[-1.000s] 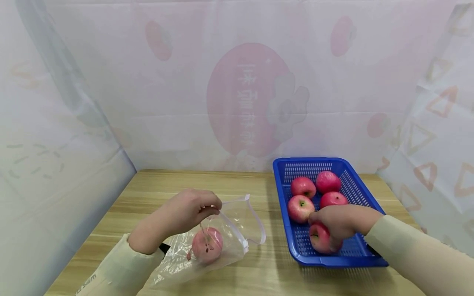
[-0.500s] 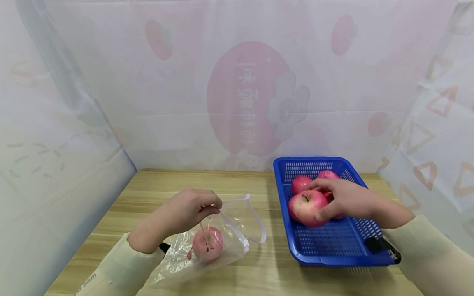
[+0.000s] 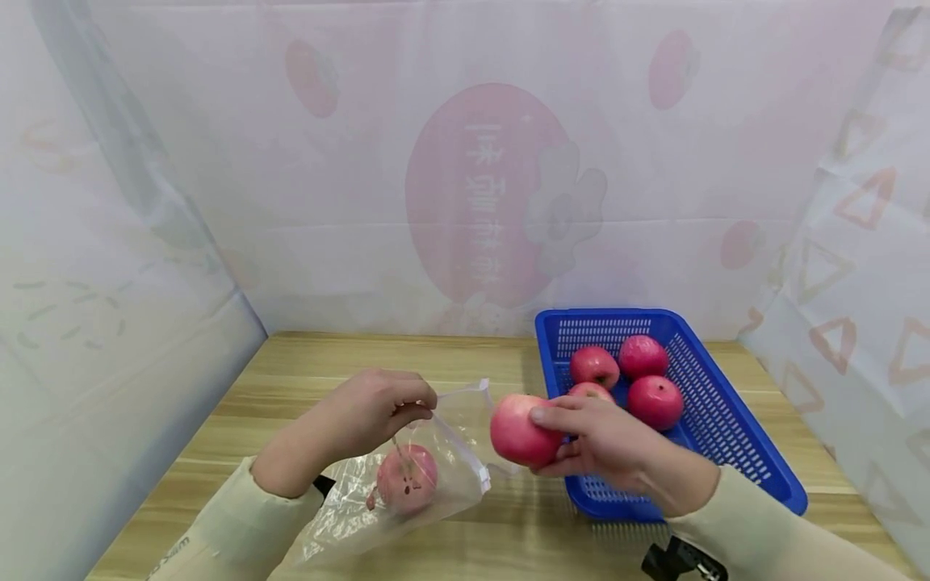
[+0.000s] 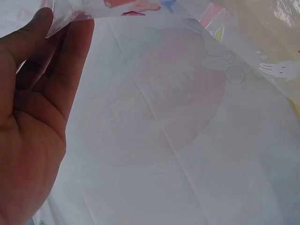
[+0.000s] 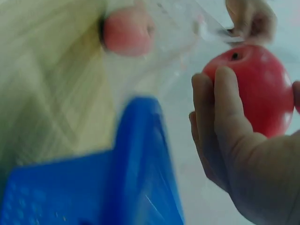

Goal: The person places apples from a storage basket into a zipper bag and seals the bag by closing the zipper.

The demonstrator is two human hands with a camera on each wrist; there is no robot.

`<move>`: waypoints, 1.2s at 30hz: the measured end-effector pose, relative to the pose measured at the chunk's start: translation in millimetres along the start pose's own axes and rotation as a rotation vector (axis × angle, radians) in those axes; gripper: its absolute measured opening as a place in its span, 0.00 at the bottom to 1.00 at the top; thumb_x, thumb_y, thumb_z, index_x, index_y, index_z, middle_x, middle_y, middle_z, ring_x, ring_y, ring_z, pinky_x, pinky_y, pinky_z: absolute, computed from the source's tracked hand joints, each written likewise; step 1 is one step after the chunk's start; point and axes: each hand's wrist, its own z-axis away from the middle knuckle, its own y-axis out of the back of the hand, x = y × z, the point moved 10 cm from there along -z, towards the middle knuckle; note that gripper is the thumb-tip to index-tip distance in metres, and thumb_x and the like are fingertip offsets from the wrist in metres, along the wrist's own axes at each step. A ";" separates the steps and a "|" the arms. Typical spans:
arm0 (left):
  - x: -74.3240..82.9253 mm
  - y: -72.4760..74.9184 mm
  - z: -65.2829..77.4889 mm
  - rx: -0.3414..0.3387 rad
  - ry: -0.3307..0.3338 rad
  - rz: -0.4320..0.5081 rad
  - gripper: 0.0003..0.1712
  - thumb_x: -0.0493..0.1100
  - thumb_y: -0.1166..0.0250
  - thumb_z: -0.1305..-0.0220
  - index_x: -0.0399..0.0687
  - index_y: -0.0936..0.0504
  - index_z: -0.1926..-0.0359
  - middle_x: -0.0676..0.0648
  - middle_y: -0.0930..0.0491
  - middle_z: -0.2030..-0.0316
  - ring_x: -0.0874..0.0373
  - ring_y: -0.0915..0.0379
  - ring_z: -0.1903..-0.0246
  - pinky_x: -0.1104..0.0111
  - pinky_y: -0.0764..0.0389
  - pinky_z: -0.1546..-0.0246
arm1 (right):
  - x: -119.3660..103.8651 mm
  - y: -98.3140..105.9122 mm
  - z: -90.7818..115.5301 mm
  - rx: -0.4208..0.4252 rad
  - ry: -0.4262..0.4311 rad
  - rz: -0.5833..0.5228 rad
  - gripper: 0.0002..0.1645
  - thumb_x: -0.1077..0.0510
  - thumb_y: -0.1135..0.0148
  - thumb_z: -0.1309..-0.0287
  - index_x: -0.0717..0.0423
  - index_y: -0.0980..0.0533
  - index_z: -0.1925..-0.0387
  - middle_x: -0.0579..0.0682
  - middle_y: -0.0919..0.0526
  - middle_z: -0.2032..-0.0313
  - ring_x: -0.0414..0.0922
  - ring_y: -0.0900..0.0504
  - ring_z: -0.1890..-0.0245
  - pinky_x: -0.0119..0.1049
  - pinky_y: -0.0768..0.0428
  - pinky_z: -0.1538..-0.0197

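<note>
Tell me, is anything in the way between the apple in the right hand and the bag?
Nothing visible is: the apple in the right hand is beside the open bag, whose edge the left hand pinches. Another apple lies deeper inside.

clock-wise from mid-view, the left hand at 7 o'clock is pinching the edge of a clear zip bag with one apple in it, and the right hand between 4 and 5 has a red apple gripped right near the bag's mouth. there's a blue basket at 4 with four more apples in it, sitting on a wood-grain table, plus a backdrop with a pink circle toward 12.
</note>
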 end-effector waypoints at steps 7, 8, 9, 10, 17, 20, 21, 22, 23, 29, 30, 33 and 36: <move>2.4 1.9 0.4 0.003 -0.003 0.001 0.10 0.31 0.28 0.42 0.49 0.17 0.65 0.59 0.20 0.68 0.69 0.24 0.69 0.74 0.21 0.66 | 12.9 -16.1 -16.0 0.052 -0.008 -0.040 0.42 0.49 0.37 0.33 0.74 0.42 0.32 0.67 0.27 0.44 0.60 0.18 0.55 0.52 0.19 0.50; 2.9 2.2 0.3 0.005 -0.005 0.001 0.10 0.31 0.27 0.42 0.49 0.17 0.65 0.59 0.20 0.68 0.69 0.24 0.69 0.74 0.21 0.66 | 14.3 -18.7 -17.9 0.053 -0.007 -0.043 0.41 0.50 0.36 0.33 0.74 0.41 0.33 0.67 0.27 0.45 0.60 0.18 0.56 0.52 0.19 0.50; 3.8 2.5 0.3 0.007 -0.009 0.003 0.09 0.31 0.27 0.42 0.49 0.17 0.65 0.59 0.20 0.68 0.69 0.24 0.69 0.74 0.21 0.66 | 16.0 -21.6 -19.7 0.052 -0.008 -0.042 0.41 0.49 0.36 0.33 0.74 0.40 0.34 0.67 0.27 0.46 0.60 0.18 0.57 0.51 0.18 0.51; 4.6 2.9 0.3 0.008 -0.012 0.004 0.09 0.32 0.27 0.42 0.49 0.17 0.65 0.59 0.20 0.68 0.69 0.23 0.68 0.74 0.21 0.66 | 17.8 -24.8 -21.2 0.046 -0.010 -0.041 0.40 0.49 0.36 0.33 0.74 0.38 0.35 0.66 0.26 0.46 0.60 0.18 0.57 0.51 0.18 0.51; 9.3 4.3 -0.7 0.017 -0.027 0.008 0.10 0.31 0.26 0.44 0.48 0.17 0.64 0.58 0.19 0.67 0.69 0.23 0.67 0.75 0.21 0.64 | 29.7 -39.6 -27.0 0.009 -0.034 -0.080 0.36 0.47 0.37 0.33 0.73 0.32 0.39 0.65 0.23 0.52 0.58 0.17 0.59 0.46 0.16 0.55; 11.0 5.0 -1.0 0.018 -0.031 0.008 0.11 0.30 0.26 0.44 0.48 0.17 0.64 0.58 0.19 0.67 0.69 0.23 0.68 0.75 0.21 0.64 | 32.9 -41.8 -28.8 -0.001 -0.048 -0.099 0.33 0.49 0.39 0.32 0.73 0.32 0.41 0.65 0.21 0.53 0.59 0.16 0.58 0.47 0.17 0.53; 11.2 5.3 -0.9 0.017 -0.030 0.011 0.11 0.30 0.26 0.44 0.48 0.17 0.64 0.58 0.19 0.67 0.68 0.23 0.68 0.75 0.21 0.64 | 33.8 -42.7 -28.9 -0.011 -0.051 -0.109 0.32 0.51 0.41 0.31 0.74 0.33 0.41 0.67 0.21 0.52 0.60 0.17 0.57 0.47 0.18 0.51; 11.4 5.9 -0.9 0.019 -0.028 0.012 0.12 0.30 0.26 0.44 0.49 0.17 0.64 0.58 0.19 0.67 0.68 0.23 0.68 0.75 0.21 0.64 | 34.7 -43.5 -28.8 -0.020 -0.055 -0.122 0.30 0.53 0.43 0.30 0.76 0.35 0.40 0.68 0.21 0.51 0.61 0.17 0.55 0.48 0.19 0.50; 11.5 6.6 -0.7 0.021 -0.027 0.013 0.12 0.29 0.26 0.45 0.49 0.17 0.64 0.58 0.19 0.67 0.68 0.23 0.68 0.75 0.21 0.64 | 35.7 -44.4 -28.5 -0.030 -0.060 -0.132 0.29 0.55 0.45 0.29 0.77 0.36 0.40 0.70 0.22 0.50 0.61 0.17 0.53 0.49 0.20 0.48; 11.6 7.8 -0.2 0.027 -0.032 0.014 0.12 0.28 0.27 0.45 0.48 0.17 0.65 0.58 0.19 0.68 0.68 0.24 0.69 0.75 0.21 0.65 | 37.0 -48.7 -26.2 -0.076 -0.056 -0.153 0.17 0.61 0.49 0.32 0.70 0.33 0.48 0.72 0.25 0.43 0.58 0.18 0.49 0.49 0.21 0.45; 11.4 7.5 -0.1 0.025 -0.033 0.015 0.12 0.28 0.27 0.45 0.48 0.17 0.65 0.58 0.19 0.68 0.68 0.24 0.69 0.75 0.21 0.65 | 36.7 -49.4 -25.8 -0.080 -0.053 -0.149 0.14 0.61 0.48 0.33 0.68 0.32 0.51 0.71 0.25 0.43 0.57 0.18 0.50 0.48 0.21 0.46; 10.3 7.1 0.2 0.022 -0.030 0.023 0.12 0.29 0.27 0.44 0.48 0.17 0.65 0.58 0.19 0.67 0.68 0.23 0.68 0.75 0.21 0.65 | 35.5 -51.3 -24.7 -0.086 -0.047 -0.139 0.15 0.62 0.47 0.33 0.66 0.34 0.50 0.68 0.24 0.44 0.55 0.17 0.51 0.47 0.20 0.47; 9.9 7.5 0.2 0.026 -0.028 0.025 0.12 0.29 0.27 0.44 0.49 0.17 0.65 0.58 0.19 0.67 0.68 0.23 0.68 0.75 0.21 0.65 | 33.5 -52.9 -23.8 -0.092 -0.045 -0.128 0.22 0.62 0.47 0.32 0.69 0.40 0.43 0.67 0.24 0.43 0.55 0.17 0.51 0.47 0.20 0.47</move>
